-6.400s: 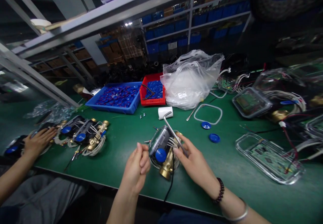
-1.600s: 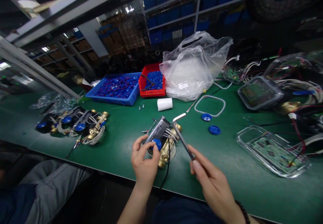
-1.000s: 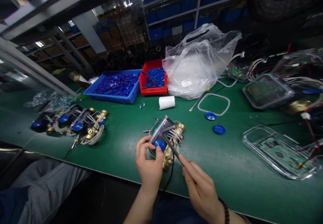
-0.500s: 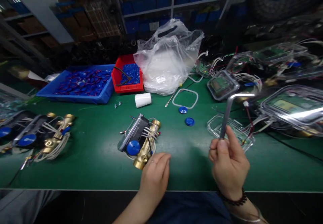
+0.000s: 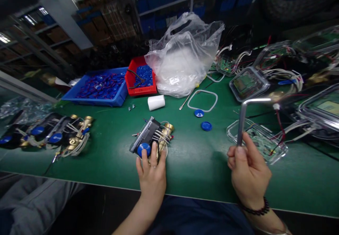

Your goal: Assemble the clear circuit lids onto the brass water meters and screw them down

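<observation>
My left hand [image 5: 152, 176] reaches over the near end of a brass-bodied meter [image 5: 149, 132] with a grey housing, white cables and a blue round cap [image 5: 143, 150]. Its fingers are spread, the tips at the cap and the brass pipe, which they partly hide. Held up in my closed right hand [image 5: 249, 171] is a large bent hex key [image 5: 241, 122], its short arm pointing right. Behind that hand lies a clear housing with a circuit board [image 5: 265, 141]. Two loose blue caps [image 5: 206, 126] rest between my hands, farther back.
At the back stand a blue tray [image 5: 120, 99] of blue caps, a red bin [image 5: 143, 90] of small blue parts and a plastic bag [image 5: 182, 65]. A white cylinder [image 5: 156, 103], a screwdriver [image 5: 186, 101] and a gasket ring [image 5: 215, 102] lie nearer. More meters [image 5: 71, 136] sit left.
My left hand has gone from loosely curled beside the meter to spread over its near end. My right hand still holds the hex key upright. The camera view has shifted and tilted.
</observation>
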Tool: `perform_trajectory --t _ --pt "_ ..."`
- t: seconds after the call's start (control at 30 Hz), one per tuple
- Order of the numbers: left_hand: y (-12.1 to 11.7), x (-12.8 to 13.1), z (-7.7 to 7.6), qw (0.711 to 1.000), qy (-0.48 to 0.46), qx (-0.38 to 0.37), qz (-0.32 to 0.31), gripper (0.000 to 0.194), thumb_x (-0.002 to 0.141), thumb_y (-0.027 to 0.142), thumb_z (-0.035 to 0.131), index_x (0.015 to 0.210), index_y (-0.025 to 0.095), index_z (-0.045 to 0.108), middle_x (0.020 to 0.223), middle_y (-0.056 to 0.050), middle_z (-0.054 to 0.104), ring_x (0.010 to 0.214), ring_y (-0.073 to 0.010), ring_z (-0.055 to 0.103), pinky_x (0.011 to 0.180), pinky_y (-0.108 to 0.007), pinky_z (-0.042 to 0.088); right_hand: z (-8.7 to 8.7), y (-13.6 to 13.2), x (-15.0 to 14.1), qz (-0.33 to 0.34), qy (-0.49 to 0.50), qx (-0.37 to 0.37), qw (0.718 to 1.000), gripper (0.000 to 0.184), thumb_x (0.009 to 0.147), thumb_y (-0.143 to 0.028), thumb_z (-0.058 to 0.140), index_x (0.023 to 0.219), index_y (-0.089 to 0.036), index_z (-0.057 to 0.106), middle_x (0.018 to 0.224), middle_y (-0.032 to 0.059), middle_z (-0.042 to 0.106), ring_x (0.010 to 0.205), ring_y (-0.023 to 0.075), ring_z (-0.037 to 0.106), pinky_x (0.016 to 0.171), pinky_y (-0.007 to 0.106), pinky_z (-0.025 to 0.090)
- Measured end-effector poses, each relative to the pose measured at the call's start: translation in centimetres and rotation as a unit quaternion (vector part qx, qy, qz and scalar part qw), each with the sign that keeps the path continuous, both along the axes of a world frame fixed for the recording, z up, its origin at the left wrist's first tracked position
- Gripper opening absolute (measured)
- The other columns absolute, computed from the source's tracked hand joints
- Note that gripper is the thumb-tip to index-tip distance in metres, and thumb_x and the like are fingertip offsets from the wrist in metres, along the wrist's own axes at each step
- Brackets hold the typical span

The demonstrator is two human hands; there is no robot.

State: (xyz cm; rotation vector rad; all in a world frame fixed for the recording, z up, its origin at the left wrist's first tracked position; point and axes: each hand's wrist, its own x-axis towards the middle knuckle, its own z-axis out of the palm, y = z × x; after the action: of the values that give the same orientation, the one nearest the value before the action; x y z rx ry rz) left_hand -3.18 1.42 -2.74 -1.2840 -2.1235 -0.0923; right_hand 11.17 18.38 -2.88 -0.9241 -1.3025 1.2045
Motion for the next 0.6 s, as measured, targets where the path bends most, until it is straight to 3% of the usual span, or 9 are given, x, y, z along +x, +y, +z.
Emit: perform_trajectory --t 0.1,0.23,0.3,0.43,0.6 --pt "0.5 0.2 -0.4 1.000 -0.010 0.001 -0.001 0.032 0.082 0.008 0.055 0.110 0.022 0.064 0.125 -0.014 0.060 0.128 -0.0372 0.041 0.100 -0.059 0.031 0.0 0.0 0.3 0.003 0.008 -0.011 1.000 0.044 0.087 -0.033 0.061 0.130 -0.024 0.054 0.067 -0.0005 0.054 0.042 0.0051 0.039 0.035 0.016 0.032" --pt "0.4 0.8 0.7 0.999 -0.015 0.036 -0.019 0.022 0.084 0.008 0.053 0.096 0.020 0.067 0.119 -0.015 0.062 0.128 -0.0383 0.039 0.096 -0.058 0.035 0.0 -0.1 0.6 -0.003 0.014 -0.021 1.000 0.045 0.087 -0.036 0.062 0.129 -0.024 0.055 0.067 -0.0004 0.054 0.043 0.0049 0.039 0.035 0.016 0.033" --pt "-0.1 0.7 1.8 0.996 -0.022 0.085 -0.033 0.018 0.084 0.010 0.056 0.092 0.022 0.067 0.113 -0.014 0.064 0.121 -0.0335 0.048 0.093 -0.051 0.040 0.1 -0.2 0.6 -0.004 0.006 -0.021 1.000 0.045 0.087 -0.039 0.063 0.129 -0.024 0.055 0.067 -0.0004 0.054 0.044 0.0052 0.040 0.036 0.016 0.034" --pt "-1.4 -1.0 4.3 0.981 -0.041 0.178 -0.061 0.019 0.082 0.008 0.061 0.099 0.016 0.064 0.090 -0.008 0.066 0.086 -0.0175 0.061 0.079 -0.031 0.049 0.3 -0.4 0.5 -0.004 -0.010 -0.032 0.999 0.045 0.086 -0.041 0.063 0.128 -0.026 0.056 0.068 -0.0007 0.053 0.046 0.0057 0.041 0.038 0.018 0.034" --pt "-1.5 -3.4 5.5 0.977 -0.066 0.199 -0.048 0.015 0.082 0.012 0.063 0.096 0.018 0.066 0.079 -0.003 0.061 0.073 -0.0136 0.057 0.070 -0.027 0.048 0.4 -0.5 0.7 0.003 -0.028 -0.048 0.998 0.045 0.085 -0.042 0.064 0.127 -0.028 0.056 0.070 -0.0006 0.054 0.048 0.0060 0.043 0.040 0.019 0.035"
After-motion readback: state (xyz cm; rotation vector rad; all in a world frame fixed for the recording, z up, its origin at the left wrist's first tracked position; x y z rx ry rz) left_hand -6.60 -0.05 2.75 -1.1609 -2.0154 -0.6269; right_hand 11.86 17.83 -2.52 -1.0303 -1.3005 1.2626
